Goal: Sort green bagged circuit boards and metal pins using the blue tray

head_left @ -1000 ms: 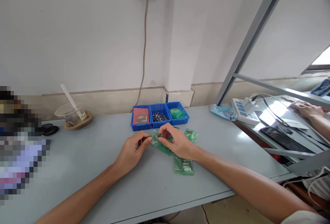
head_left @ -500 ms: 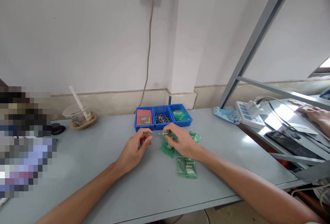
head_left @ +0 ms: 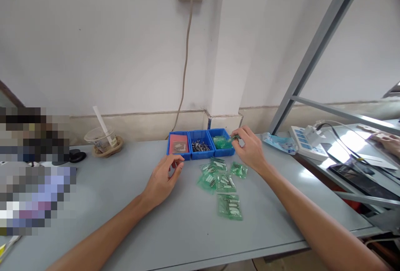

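Observation:
My left hand (head_left: 162,178) rests on the grey table (head_left: 125,204) just in front of the blue bins, its fingers curled together in a pinch; what they hold is too small to make out. My right hand (head_left: 250,148) is at the right end of the blue bin with green bags (head_left: 222,142), fingers pinched on a small green bag (head_left: 235,138). Several green bags (head_left: 215,177) lie on the table between my hands, one more green bag (head_left: 230,207) nearer me. The middle blue bin (head_left: 200,146) holds small metal pins; the left blue bin (head_left: 178,144) has a red pad.
A plastic cup with a straw (head_left: 101,138) stands at the back left. A white power strip (head_left: 303,137) and a blue packet (head_left: 279,142) lie to the right, beside a grey metal frame (head_left: 315,50). Another person's hand (head_left: 387,140) rests on the neighbouring bench.
My right hand has left the pile of bags and moved back and right to the green-bag bin, carrying a small green bag. My left hand stayed in place.

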Available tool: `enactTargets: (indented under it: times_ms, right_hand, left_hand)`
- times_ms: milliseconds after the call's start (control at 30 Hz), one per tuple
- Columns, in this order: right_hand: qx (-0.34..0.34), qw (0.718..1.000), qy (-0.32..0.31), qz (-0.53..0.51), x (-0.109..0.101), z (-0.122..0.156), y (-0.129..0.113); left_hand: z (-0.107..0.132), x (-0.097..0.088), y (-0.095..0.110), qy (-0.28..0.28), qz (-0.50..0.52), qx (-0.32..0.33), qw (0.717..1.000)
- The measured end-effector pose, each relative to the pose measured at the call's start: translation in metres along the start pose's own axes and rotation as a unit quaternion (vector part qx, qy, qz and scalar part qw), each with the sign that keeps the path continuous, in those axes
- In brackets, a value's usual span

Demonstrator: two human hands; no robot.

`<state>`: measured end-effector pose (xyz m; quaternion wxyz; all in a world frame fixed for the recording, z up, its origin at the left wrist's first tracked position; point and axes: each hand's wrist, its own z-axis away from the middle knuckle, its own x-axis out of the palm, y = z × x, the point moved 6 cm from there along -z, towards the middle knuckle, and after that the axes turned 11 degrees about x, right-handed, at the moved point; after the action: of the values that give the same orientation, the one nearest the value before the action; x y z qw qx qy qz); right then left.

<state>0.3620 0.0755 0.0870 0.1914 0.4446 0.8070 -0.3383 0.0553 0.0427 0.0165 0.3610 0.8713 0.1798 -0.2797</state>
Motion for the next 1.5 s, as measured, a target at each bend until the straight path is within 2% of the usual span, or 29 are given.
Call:
enactTargets:
  times_ms: [200, 333, 433, 600, 733, 933, 1100, 1167, 1300, 1500]
  right_hand:
    - [-0.044, 0.988, -0.133, 0.068, 0.013, 0.001, 0.003]
    - [-0.078, 0.974, -0.174, 0.124, 0.024, 0.003, 0.006]
    - [-0.099, 0.967, -0.185, 0.146, 0.028, 0.006, 0.005]
    - [-0.092, 0.974, -0.160, 0.133, 0.023, 0.007, 0.000]
    - [-0.107, 0.965, -0.201, 0.131, 0.027, 0.009, 0.001]
    - [-0.116, 0.968, -0.190, 0.117, 0.028, 0.011, -0.001]
    - [-0.118, 0.972, -0.183, 0.091, 0.026, 0.017, -0.018]
    - [-0.108, 0.967, -0.219, 0.071, 0.030, 0.023, -0.025]
    - [-0.065, 0.937, -0.340, 0.054, 0.049, 0.040, -0.027]
    - [-0.038, 0.922, -0.381, 0.054, 0.062, 0.050, -0.021]
  left_hand:
    - [-0.001, -0.004, -0.002, 0.013, -0.015, 0.012, 1.000]
    - [-0.002, -0.005, -0.002, 0.018, -0.021, 0.020, 0.999]
    - [-0.002, -0.005, -0.002, 0.013, -0.025, 0.022, 0.999]
    - [-0.002, -0.003, -0.001, 0.008, -0.021, 0.025, 0.999]
    - [-0.003, -0.003, -0.001, 0.007, -0.013, 0.031, 0.999]
    - [-0.001, 0.004, 0.004, -0.050, 0.002, 0.053, 0.997]
    - [0.001, 0.011, 0.009, -0.091, 0.000, 0.090, 0.992]
    - [0.001, 0.012, 0.010, -0.097, -0.001, 0.100, 0.990]
    - [0.002, 0.013, 0.010, -0.100, -0.001, 0.102, 0.990]
    - [0.002, 0.014, 0.010, -0.107, -0.002, 0.101, 0.989]
